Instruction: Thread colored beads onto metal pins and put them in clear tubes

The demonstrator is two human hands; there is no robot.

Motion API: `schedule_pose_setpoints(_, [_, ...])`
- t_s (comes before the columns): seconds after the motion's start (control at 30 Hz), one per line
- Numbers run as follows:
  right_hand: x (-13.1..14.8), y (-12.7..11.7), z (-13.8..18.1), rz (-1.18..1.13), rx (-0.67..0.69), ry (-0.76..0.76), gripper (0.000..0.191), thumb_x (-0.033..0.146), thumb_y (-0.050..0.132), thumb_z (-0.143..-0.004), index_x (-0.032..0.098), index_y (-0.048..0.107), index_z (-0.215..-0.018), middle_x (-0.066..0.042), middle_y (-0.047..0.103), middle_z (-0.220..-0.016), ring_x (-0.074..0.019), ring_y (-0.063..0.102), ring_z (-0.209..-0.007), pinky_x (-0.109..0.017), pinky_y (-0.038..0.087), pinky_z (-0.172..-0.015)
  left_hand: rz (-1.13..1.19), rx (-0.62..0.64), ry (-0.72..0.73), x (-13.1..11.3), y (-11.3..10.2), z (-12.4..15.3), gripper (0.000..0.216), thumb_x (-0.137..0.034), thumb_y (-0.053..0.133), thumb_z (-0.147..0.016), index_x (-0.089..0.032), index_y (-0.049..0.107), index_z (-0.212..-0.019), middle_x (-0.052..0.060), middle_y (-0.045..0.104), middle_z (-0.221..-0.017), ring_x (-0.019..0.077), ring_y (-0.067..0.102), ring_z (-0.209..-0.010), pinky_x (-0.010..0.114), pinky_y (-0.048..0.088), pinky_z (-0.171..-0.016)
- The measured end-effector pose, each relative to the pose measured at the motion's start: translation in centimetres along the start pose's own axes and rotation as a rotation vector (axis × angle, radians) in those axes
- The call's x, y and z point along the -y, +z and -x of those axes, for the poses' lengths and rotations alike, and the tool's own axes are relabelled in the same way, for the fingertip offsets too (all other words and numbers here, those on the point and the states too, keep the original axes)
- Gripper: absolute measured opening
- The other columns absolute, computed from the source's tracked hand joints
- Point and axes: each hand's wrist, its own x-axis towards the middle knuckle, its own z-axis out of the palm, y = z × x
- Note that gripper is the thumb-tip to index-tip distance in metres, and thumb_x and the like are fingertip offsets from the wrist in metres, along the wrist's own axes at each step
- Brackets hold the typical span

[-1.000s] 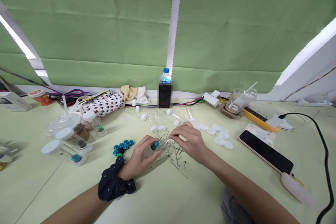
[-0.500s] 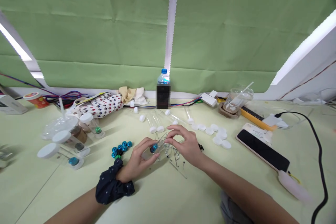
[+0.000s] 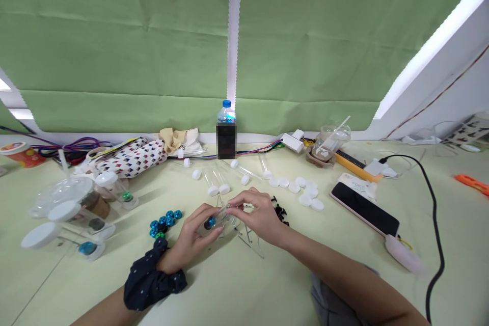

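My left hand [image 3: 191,237] is closed round a small clear container [image 3: 218,219], which lies tilted with a round blue piece [image 3: 210,222] at its lower left end. At its other end, the fingertips of my right hand [image 3: 260,214] are pinched together around something thin, too small to make out. Several thin metal rods [image 3: 250,247] lie on the table under and beside my right hand. Left of my left hand is a cluster of round blue pieces [image 3: 170,215] with a green one [image 3: 159,235]. Small black parts [image 3: 281,212] lie partly hidden behind my right wrist.
Three capped clear jars [image 3: 97,237] lie or lean at the left beside a plastic cup [image 3: 101,207]. Capped tubes [image 3: 210,178] and white caps [image 3: 305,196] spread behind my hands. A bottle [image 3: 226,112] stands at the back. A phone [image 3: 364,211] and black cable [image 3: 435,214] are right.
The view has turned slightly right, so things sit further left. My right fingertips have moved closer over the container's end. The left hand keeps its hold on the container.
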Motion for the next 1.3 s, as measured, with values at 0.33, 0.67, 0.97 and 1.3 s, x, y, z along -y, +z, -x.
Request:
schedule_pose_setpoints(0.33, [-0.1, -0.3, -0.1, 0.113, 0.133, -0.112, 0.011, 0.027, 0.062, -0.082, 0.021, 0.063, -0.073, 0.002, 0.068, -0.066, -0.0115, 0.058, -0.057, -0.029, 0.04, -0.071, -0.001, 0.021, 0.008, 0.3, 0.1, -0.1, 0.032, -0.021, 0.058, -0.082, -0.022, 0.055, -0.114, 0.008, 0.057, -0.097, 0.0196, 0.055, -0.089, 0.033, 0.047, -0.075])
schedule_pose_setpoints(0.67, [-1.2, -4.5, -2.7, 0.27, 0.101, -0.045, 0.013, 0.028, 0.054, -0.088, 0.024, 0.066, -0.087, 0.0, 0.071, -0.085, -0.0145, 0.064, -0.073, -0.028, 0.043, -0.075, 0.006, -0.093, -0.053, 0.7, 0.0, -0.4, 0.023, -0.024, 0.053, -0.085, -0.022, 0.056, -0.108, 0.007, 0.059, -0.096, 0.021, 0.056, -0.089, 0.035, 0.046, -0.08])
schedule_pose_setpoints(0.97, [-9.1, -8.4, -3.5, 0.941, 0.429, 0.535, 0.02, 0.028, 0.069, -0.072, 0.016, 0.06, -0.086, -0.009, 0.062, -0.093, -0.0225, 0.057, -0.093, -0.026, 0.037, -0.068, 0.127, -0.143, -0.182, 1.4, 0.2, -0.2, 0.025, -0.028, 0.049, -0.087, -0.02, 0.054, -0.11, 0.007, 0.061, -0.099, 0.0207, 0.056, -0.095, 0.031, 0.044, -0.079])
schedule_pose_setpoints(1.3, [-8.2, -8.3, -3.4, 0.846, 0.397, 0.465, 0.029, 0.017, 0.056, -0.076, 0.015, 0.055, -0.104, -0.009, 0.059, -0.088, -0.0228, 0.056, -0.087, -0.029, 0.038, -0.07, 0.191, -0.099, -0.229, 0.7, 0.1, 0.0, 0.031, -0.031, 0.043, -0.09, -0.019, 0.05, -0.118, 0.001, 0.054, -0.072, 0.0142, 0.052, -0.062, 0.028, 0.044, -0.063])
